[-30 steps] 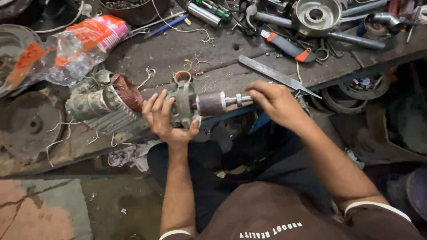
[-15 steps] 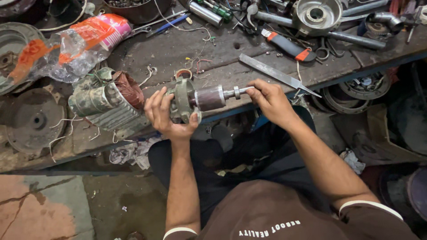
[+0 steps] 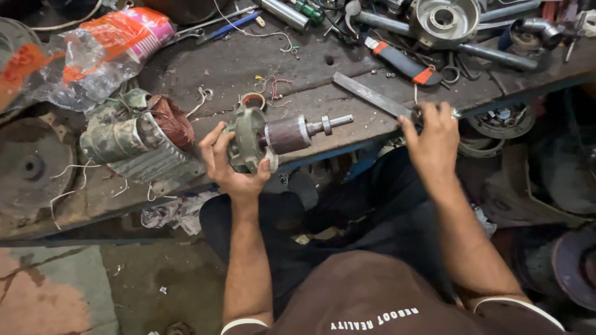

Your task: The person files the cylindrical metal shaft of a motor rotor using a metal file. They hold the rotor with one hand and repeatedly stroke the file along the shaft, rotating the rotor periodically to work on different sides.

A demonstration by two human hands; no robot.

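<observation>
My left hand (image 3: 231,167) grips the end cover of a motor rotor (image 3: 273,138), holding it level at the bench's front edge with its steel shaft pointing right. My right hand (image 3: 433,138) has left the shaft and now rests on the near end of a flat metal bar (image 3: 371,94) lying on the bench, fingers curled over it. A motor stator (image 3: 139,139) with copper windings and a ribbed housing lies just left of the rotor.
The dark workbench (image 3: 261,68) carries a plastic bag with orange contents (image 3: 102,49), a round metal end cover (image 3: 444,22), a knife with an orange and black handle (image 3: 402,62), pipes and loose wires. A grey disc (image 3: 28,167) lies at far left.
My right hand let go of the rotor's shaft and moved right to the flat metal bar. My left hand keeps the rotor in about the same place.
</observation>
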